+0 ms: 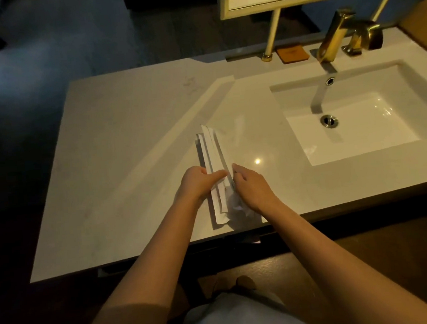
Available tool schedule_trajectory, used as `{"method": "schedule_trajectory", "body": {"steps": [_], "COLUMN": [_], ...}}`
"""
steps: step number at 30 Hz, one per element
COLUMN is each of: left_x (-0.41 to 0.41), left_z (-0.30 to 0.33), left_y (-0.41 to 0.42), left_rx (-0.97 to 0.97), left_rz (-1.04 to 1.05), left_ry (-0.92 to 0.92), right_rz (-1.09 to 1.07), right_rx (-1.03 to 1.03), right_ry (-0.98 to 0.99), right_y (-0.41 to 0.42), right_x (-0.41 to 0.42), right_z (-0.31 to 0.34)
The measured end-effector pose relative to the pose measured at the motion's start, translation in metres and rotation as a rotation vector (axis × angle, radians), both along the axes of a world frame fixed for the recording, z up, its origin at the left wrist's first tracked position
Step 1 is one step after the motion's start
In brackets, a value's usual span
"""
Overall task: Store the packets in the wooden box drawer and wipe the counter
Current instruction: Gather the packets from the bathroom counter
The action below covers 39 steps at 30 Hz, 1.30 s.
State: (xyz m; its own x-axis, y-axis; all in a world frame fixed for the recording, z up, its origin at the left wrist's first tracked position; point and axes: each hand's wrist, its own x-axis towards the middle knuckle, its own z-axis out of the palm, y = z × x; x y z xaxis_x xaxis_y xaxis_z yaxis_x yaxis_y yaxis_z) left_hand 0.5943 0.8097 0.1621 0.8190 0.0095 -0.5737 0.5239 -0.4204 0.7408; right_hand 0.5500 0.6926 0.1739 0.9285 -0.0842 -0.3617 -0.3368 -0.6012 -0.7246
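Counter (133,132): pale stone, sink (357,114) at right.
Packets (213,161): long white stack near front edge.
Left hand (196,186): thumb pressing stack.
Right hand (252,187): fingers curled, pinching stack's right side.

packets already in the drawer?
No. The packets lie in a bundle on the counter, with the left hand and right hand on them.

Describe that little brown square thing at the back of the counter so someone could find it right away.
Start at the gold faucet behind the white sink. Just to its left, on the back edge of the counter, a small brown square pad lies flat beside the foot of a gold post. It is the only dark, flat thing there.
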Motion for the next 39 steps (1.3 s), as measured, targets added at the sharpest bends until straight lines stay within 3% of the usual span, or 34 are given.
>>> {"method": "schedule_trajectory", "body": {"steps": [3,10,18,22,26,33,39], "left_x": [-0.001,-0.007,-0.014,-0.018,-0.027,-0.054,-0.091], "left_z": [0.000,-0.005,-0.006,0.000,0.004,0.007,0.004], "left_y": [-0.004,-0.007,0.002,0.008,0.014,-0.004,-0.038], "left_rx": [0.096,0.111,-0.192,-0.411,-0.500,-0.369,-0.372], "left_rz": [-0.024,-0.031,0.046,0.077,0.050,0.035,-0.138], "left_ry": [-0.017,-0.013,0.078,0.129,0.157,0.024,0.039], "right_rz": [0.016,-0.109,-0.225,-0.250,-0.286,-0.408,-0.588], "right_rx": [-0.031,0.020,0.065,0.363,0.506,0.523,0.619], "right_ry": [0.008,-0.098,-0.074,0.076,0.063,-0.006,-0.047], "right_y": [-0.001,-0.003,-0.019,-0.026,-0.031,-0.036,-0.065], "right_x": [-0.003,-0.012,-0.009,-0.015,-0.021,-0.055,-0.113], "right_z": [-0.002,-0.009,-0.005,0.004,0.007,0.010,0.003]}}
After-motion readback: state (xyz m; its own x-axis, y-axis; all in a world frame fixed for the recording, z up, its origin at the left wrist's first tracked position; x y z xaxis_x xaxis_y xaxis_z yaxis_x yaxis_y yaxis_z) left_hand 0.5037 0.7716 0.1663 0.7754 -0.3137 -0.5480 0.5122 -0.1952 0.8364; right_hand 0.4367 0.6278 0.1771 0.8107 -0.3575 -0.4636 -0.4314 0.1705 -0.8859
